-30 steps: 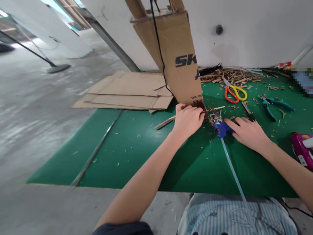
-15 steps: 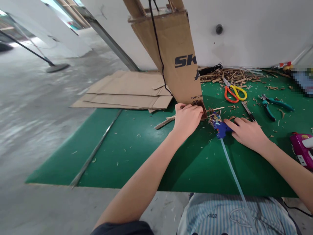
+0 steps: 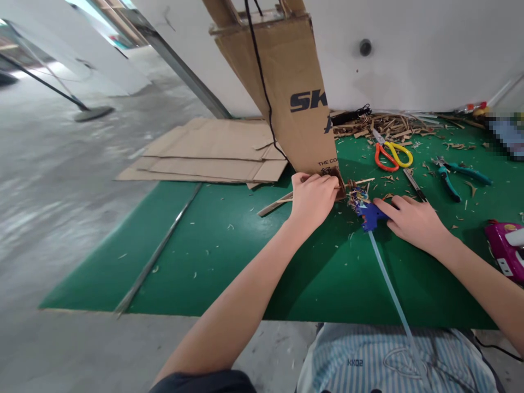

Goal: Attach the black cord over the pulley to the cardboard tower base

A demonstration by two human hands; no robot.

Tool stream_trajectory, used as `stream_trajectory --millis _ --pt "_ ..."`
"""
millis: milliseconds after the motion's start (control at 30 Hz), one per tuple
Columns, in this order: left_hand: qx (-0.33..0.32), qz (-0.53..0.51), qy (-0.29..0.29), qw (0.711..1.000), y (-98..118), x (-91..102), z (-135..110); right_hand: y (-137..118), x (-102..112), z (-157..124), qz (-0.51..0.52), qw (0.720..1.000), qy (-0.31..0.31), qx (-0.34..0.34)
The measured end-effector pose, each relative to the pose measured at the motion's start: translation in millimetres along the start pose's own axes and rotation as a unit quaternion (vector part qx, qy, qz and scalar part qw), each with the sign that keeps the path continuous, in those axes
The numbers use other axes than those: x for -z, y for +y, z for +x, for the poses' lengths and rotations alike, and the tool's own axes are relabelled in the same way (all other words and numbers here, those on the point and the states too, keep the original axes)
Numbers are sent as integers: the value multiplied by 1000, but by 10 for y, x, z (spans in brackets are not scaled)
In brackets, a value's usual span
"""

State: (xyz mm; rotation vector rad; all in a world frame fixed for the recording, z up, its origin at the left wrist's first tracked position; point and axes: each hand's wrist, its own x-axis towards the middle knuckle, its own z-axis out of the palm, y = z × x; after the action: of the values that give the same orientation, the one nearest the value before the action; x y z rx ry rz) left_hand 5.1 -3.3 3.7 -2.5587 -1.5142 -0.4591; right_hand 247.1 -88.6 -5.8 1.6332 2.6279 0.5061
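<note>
A tall cardboard structure [image 3: 286, 82] with printed letters stands on the green table. My left hand [image 3: 313, 196] is closed around its lower front corner; the fingertips are partly hidden. Thin cardboard strips [image 3: 274, 206] stick out to the left from beneath that hand. My right hand [image 3: 413, 221] grips a blue hot glue gun [image 3: 370, 215], its fingers around the handle. The gun's front is crusted with glue and scraps and points toward the cardboard's base. A long translucent glue stick [image 3: 388, 284] trails from the gun's back toward my lap.
Flat cardboard sheets [image 3: 213, 147] lie at the back left. Scissors [image 3: 391, 153], a utility knife [image 3: 415, 184] and pliers [image 3: 450, 174] lie to the right, near a purple power strip [image 3: 505, 245]. Cardboard scraps [image 3: 393, 125] are heaped along the wall. A black cable [image 3: 264, 82] hangs down the cardboard.
The view has shifted very slightly. Both hands, the glue gun and the cardboard structure keep almost the same places.
</note>
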Motion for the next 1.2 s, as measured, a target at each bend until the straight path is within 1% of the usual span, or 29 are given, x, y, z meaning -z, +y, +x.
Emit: stream_trajectory --millis 100,200,333,433,600,767,833,1000,1100,1200 --pt "3 -2 -2 1000 -2 -8 -1 -3 -2 -2 -1 1000 4 -9" --pt "5 -2 1 1000 -8 -22 -2 -2 -5 -8 -2 1000 6 0" --pt "10 2 0 1000 -11 -15 -4 4 -7 -10 -4 1000 6 -11" --pt "0 11 -11 1000 -11 20 -9 5 -3 -2 -4 1000 6 6" --pt "-21 13 -21 999 -15 54 -18 1 6 7 1 1000 -6 -1" --pt "-8 4 -25 1000 -11 50 -11 11 -6 4 11 1000 -5 -13" --pt "-6 2 -26 1000 -12 51 -9 17 -11 3 14 1000 -5 -4" --pt "-6 -7 -15 1000 -31 43 -9 24 -9 5 15 1000 -4 -10" --pt "-6 -4 -10 1000 -37 27 -8 21 -9 5 12 1000 -5 3" --pt "0 0 -6 1000 -33 16 -6 20 -15 3 10 1000 1 -8"
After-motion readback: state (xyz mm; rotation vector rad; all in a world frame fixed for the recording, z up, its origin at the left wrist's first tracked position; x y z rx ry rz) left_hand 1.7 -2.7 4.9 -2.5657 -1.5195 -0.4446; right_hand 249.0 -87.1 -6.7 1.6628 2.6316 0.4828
